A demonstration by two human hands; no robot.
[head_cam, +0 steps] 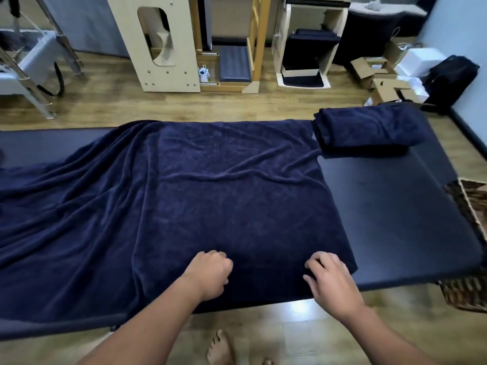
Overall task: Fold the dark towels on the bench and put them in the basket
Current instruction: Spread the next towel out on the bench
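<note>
A large dark navy towel lies spread and wrinkled over the long dark bench, trailing off to the left. My left hand sits on the towel near its front edge, fingers curled into the cloth. My right hand is on the towel's front right corner, bent fingers and thumb pinching the fabric. A folded dark towel lies at the bench's far right end. The woven basket stands on the floor against the bench's right end, only partly in view.
Wooden floor runs beyond the bench, with wooden exercise frames and a white stool at the back. Cardboard boxes and a black bag crowd the far right. My bare foot is below the bench's front edge.
</note>
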